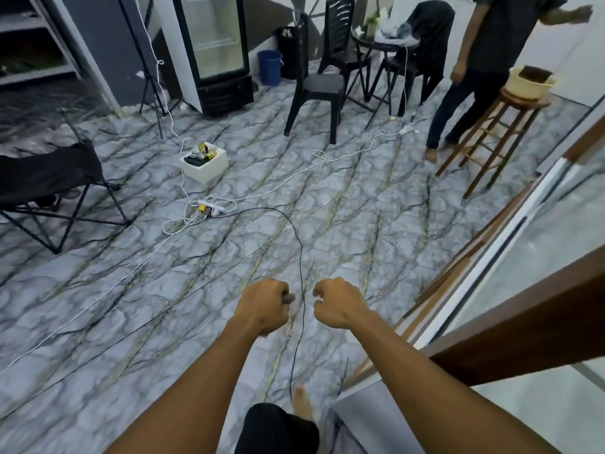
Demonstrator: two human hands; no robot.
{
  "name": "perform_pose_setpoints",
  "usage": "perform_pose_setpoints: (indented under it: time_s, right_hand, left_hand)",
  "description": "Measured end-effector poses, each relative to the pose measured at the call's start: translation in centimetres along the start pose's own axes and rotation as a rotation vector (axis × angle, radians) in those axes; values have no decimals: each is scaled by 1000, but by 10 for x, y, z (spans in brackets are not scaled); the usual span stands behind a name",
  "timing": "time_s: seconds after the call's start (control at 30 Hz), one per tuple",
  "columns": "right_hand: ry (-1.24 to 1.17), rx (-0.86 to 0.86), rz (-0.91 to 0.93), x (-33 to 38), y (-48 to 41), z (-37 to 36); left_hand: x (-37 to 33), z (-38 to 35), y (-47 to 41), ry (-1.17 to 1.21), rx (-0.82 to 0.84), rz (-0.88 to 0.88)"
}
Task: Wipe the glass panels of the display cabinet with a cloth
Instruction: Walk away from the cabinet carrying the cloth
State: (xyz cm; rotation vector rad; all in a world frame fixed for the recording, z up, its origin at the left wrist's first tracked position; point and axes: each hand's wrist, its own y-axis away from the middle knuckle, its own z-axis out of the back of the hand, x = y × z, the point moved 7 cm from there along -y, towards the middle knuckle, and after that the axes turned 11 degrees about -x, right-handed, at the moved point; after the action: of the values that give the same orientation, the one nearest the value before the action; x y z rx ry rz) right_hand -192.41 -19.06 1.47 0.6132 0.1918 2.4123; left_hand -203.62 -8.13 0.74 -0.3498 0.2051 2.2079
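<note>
My left hand (265,303) is held out over the floor, its fingers curled round a small grey object (288,299) that pokes out by the thumb; what it is I cannot tell. My right hand (337,301) is beside it, fingers loosely curled and holding nothing. The display cabinet (523,322), with a dark wooden frame and glass panels (556,244), runs along the right edge, to the right of my right arm. No cloth is plainly visible.
A thin black cable (299,244) crosses the marble-pattern floor between my hands. A white power strip (212,207), a white box (204,165), black chairs (314,86), a wooden stool (494,139), a glass-door fridge (216,50) and a standing person (474,60) lie ahead.
</note>
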Motion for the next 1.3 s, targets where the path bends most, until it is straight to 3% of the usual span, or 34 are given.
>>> perform_pose_setpoints:
  time_s: [0.4, 0.63, 0.83, 1.3]
  right_hand:
    - [-90, -82, -286, -19, -142, 45]
    - [-143, -124, -441, -56, -214, 90]
    - [-194, -187, -550, -135, -285, 135]
    - [-274, -312, -650, -356, -476, 302]
  left_hand:
    - [2, 14, -190, -15, 162, -228]
    - [-38, 11, -302, 10, 209, -436]
    - [-106, -9, -409, 16, 210, -581]
    - [-311, -54, -707, 91, 222, -663]
